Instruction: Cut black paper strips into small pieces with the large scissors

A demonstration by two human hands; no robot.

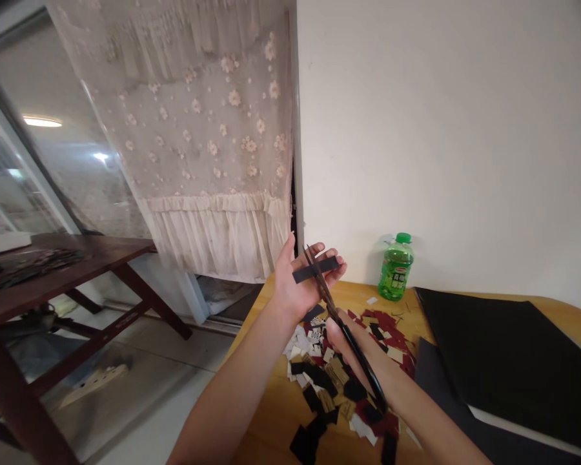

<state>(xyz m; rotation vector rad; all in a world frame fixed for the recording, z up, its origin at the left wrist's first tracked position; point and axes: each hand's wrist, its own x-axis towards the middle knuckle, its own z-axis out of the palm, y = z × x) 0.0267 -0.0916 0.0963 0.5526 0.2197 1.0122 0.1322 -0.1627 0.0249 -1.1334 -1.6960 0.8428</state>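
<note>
My left hand is palm up above the table, holding a strip of black paper across the fingers; its thumb stands apart. In my right hand is a pair of scissors with black handles, pointing up and away. The slightly parted blades cross the strip; whether they are cutting it I cannot tell. Below both hands lies a pile of cut paper pieces in black, dark red, white and tan. My right hand and the scissors hide part of that pile.
A green-capped bottle of green liquid stands at the table's back against the white wall. Large black sheets cover the right of the wooden table. Left, beyond a floor gap, is a dark red-brown table. A floral curtain hangs behind.
</note>
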